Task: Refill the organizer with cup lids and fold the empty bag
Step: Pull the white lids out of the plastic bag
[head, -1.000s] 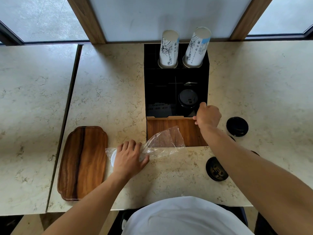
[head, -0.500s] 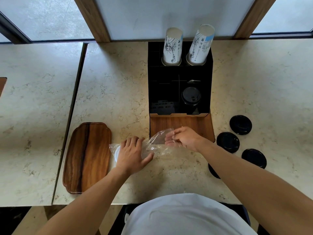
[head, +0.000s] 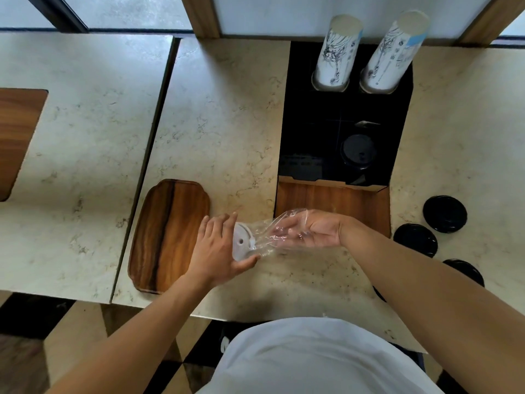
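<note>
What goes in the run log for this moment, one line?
left hand: steadies clear plastic bag end with white round lid | right hand: open, inside bag | black plastic lids: on counter

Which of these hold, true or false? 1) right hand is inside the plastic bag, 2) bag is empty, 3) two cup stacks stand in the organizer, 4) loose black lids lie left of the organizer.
1) Right hand is inside the plastic bag: true.
2) Bag is empty: false, a white lid shows in it, by the left hand.
3) Two cup stacks stand in the organizer: true.
4) Loose black lids lie left of it: false, they lie to its right.
</note>
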Available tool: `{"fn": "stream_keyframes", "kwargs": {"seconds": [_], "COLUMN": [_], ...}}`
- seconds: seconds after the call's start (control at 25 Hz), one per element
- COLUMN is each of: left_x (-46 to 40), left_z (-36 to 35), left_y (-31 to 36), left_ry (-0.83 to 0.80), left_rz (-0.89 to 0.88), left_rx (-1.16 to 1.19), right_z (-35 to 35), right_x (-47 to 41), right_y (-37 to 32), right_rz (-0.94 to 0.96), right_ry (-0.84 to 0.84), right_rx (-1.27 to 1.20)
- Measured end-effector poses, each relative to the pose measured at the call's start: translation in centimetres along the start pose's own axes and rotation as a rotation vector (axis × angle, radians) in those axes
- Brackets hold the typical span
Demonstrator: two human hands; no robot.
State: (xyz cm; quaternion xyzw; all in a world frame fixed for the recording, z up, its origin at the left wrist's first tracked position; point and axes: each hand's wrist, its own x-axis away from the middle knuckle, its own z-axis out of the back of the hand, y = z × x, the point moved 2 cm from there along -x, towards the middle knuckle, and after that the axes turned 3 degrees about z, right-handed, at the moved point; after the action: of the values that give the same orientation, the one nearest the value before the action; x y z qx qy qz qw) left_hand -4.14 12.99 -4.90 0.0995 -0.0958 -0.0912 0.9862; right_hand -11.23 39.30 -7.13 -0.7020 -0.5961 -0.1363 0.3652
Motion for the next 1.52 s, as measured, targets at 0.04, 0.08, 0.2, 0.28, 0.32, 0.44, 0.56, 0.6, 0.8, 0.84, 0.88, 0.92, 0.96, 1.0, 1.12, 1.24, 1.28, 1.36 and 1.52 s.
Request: {"fn": "stream_keyframes", "kwargs": {"seconds": [0.04, 0.08, 0.2, 0.28, 0.32, 0.44, 0.56, 0.6, 0.8, 0.84, 0.88, 0.92, 0.96, 1.0, 1.12, 1.24, 1.28, 1.36, 1.52], "left_x": [0.4, 0.6, 0.8, 0.7, 0.7, 1.1, 1.6, 1.6, 1.4, 1.3, 1.2, 1.2, 1.3, 1.4, 1.5, 1.6, 1.7, 1.9, 1.9], "left_z": [-0.4, -0.8, -1.7, -1.9, -2.0, -2.2, -2.2, -2.1, -1.9, -1.9, -1.9, -1.9, -1.9, -1.9, -2.1, -2.3, -2.4, -2.5, -2.8], "left_y": [-0.4, -0.7, -0.8, -0.7, -0.6, -0.5, 0.2, 0.6, 2.6, 2.7, 2.8, 2.9, 3.0, 3.0, 3.3, 3.5, 3.5, 3.3, 2.7], "left_ry": [-0.033, -0.053, -0.031, -0.003, 0.003, 0.046, 0.084, 0.097, 0.152, 0.151, 0.150, 0.147, 0.144, 0.139, 0.125, 0.128, 0.131, 0.128, 0.076], "left_rz": [0.003, -0.002, 0.000, 0.028, 0.037, 0.032, 0.033, 0.033, 0.060, 0.076, 0.089, 0.095, 0.095, 0.092, 0.085, 0.067, 0.058, 0.031, -0.012], "left_rx": [-0.025, -0.031, 0.034, 0.095, 0.123, 0.203, 0.256, 0.274, 0.374, 0.387, 0.396, 0.399, 0.396, 0.390, 0.383, 0.369, 0.364, 0.338, 0.278], "right_z": [-0.3, -0.6, -1.3, -1.4, -1.5, -2.1, -2.6, -2.6, -3.4, -3.5, -3.7, -3.6, -3.6, -3.6, -3.6, -3.2, -3.1, -3.0, -2.9], "right_x": [-0.2, -0.4, -1.2, -1.8, -2.1, -2.9, -3.1, -3.1, -2.8, -2.8, -2.6, -2.4, -2.2, -2.0, -1.7, -1.9, -1.9, -1.7, -0.5], "right_y": [-0.1, -0.1, 0.2, 0.5, 0.6, 0.8, 1.1, 1.0, 0.5, 0.6, 0.7, 0.8, 0.8, 0.9, 1.4, 1.9, 2.1, 2.3, 2.3], "right_rz": [-0.001, 0.006, 0.016, -0.008, -0.013, 0.057, 0.089, 0.080, 0.135, 0.146, 0.148, 0.145, 0.135, 0.119, 0.083, -0.018, -0.041, -0.024, 0.041], "right_ry": [-0.028, -0.050, -0.059, -0.011, 0.017, 0.105, 0.111, 0.115, 0.120, 0.120, 0.123, 0.129, 0.141, 0.147, 0.144, 0.251, 0.291, 0.308, 0.264], "right_rx": [0.030, 0.068, 0.138, 0.124, 0.117, 0.240, 0.401, 0.455, 0.636, 0.627, 0.596, 0.567, 0.555, 0.546, 0.357, 0.246, 0.255, 0.249, 0.176]}}
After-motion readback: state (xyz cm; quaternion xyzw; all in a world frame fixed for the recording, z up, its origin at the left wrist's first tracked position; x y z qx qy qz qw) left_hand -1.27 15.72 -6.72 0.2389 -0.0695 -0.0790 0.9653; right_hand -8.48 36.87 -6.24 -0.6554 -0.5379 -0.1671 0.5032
